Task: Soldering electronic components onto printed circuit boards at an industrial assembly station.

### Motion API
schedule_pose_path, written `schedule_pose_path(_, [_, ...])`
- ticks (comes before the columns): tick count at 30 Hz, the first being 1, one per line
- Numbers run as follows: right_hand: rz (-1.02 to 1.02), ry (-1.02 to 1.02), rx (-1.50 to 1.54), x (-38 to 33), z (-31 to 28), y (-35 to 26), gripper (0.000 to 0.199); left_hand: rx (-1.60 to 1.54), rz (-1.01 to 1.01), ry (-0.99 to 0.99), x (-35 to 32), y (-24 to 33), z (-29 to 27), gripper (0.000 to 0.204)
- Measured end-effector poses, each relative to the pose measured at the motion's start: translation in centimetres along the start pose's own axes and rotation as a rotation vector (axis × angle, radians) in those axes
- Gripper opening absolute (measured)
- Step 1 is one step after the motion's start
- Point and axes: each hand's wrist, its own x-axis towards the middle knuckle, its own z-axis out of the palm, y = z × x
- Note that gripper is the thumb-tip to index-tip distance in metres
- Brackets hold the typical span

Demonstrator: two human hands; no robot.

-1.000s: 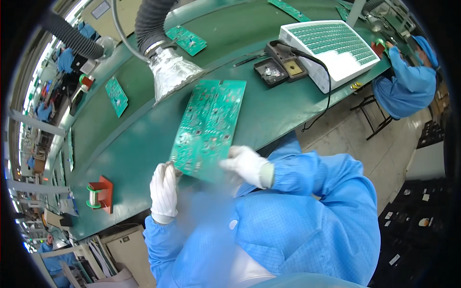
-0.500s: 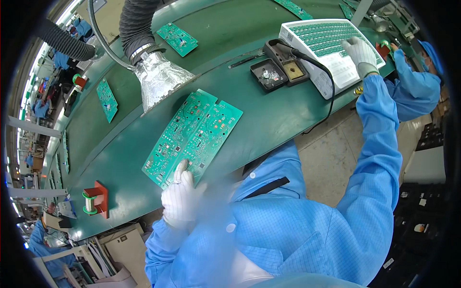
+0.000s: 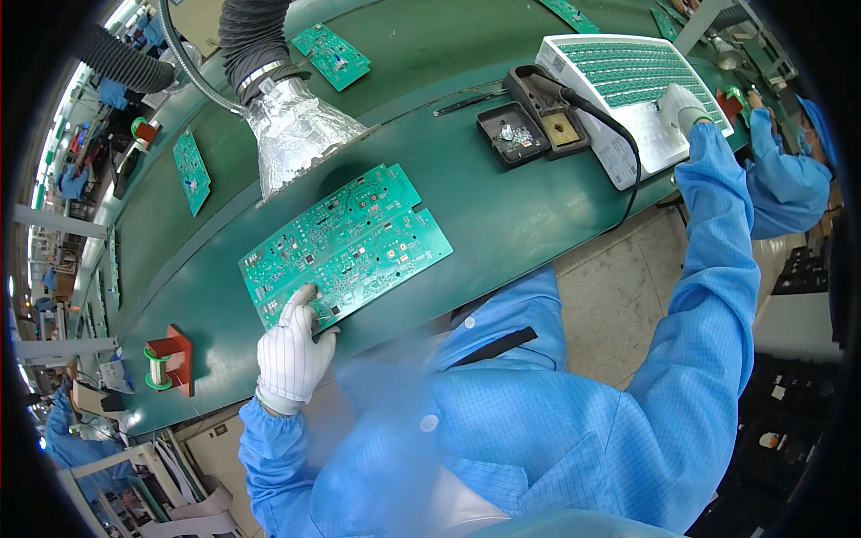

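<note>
Flat on the green bench lies a large green circuit board (image 3: 345, 242), made of two joined panels full of small parts. My left hand (image 3: 294, 359), in a striped white glove, is closed on its near left corner, index finger on top and thumb by the near edge. At the far right my right hand (image 3: 683, 108), also gloved, reaches into a white tray (image 3: 647, 134) lined with rows of small green boards (image 3: 628, 70). Its fingertips point down into the tray and are mostly hidden, so whether they hold a piece cannot be seen.
A foil-covered fume duct (image 3: 300, 130) hangs behind the large board. Left of the tray stand a soldering iron stand (image 3: 563, 130) with a black cable and a box of small parts (image 3: 513, 134). A solder reel (image 3: 160, 369) sits at left. A co-worker (image 3: 785, 179) sits at right.
The large board has turned clockwise and shifted left under my left hand, which moved left with it. My right hand's fingers have gone lower into the tray. The whole view has shifted slightly.
</note>
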Motion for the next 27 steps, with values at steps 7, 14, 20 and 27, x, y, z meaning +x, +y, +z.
schedule_pose_path(7, [0.079,0.239,0.625,-6.9,-6.6,-1.2,0.032,-0.349,-0.066,0.129,-0.7,1.7,-0.6,0.029])
schedule_pose_path(14, [-0.748,0.536,0.826,-26.6,-10.7,-21.6,0.012,-1.276,-0.167,-0.314,2.4,5.6,0.9,0.048])
schedule_pose_path(20, [-0.956,0.666,0.945,-34.1,-6.3,-31.1,0.028,-1.056,0.437,0.287,5.5,5.9,6.9,0.058])
schedule_pose_path(27, [-1.169,0.692,0.928,-34.3,-5.9,-32.8,0.028,-1.913,-0.394,0.008,5.3,5.7,4.2,0.027])
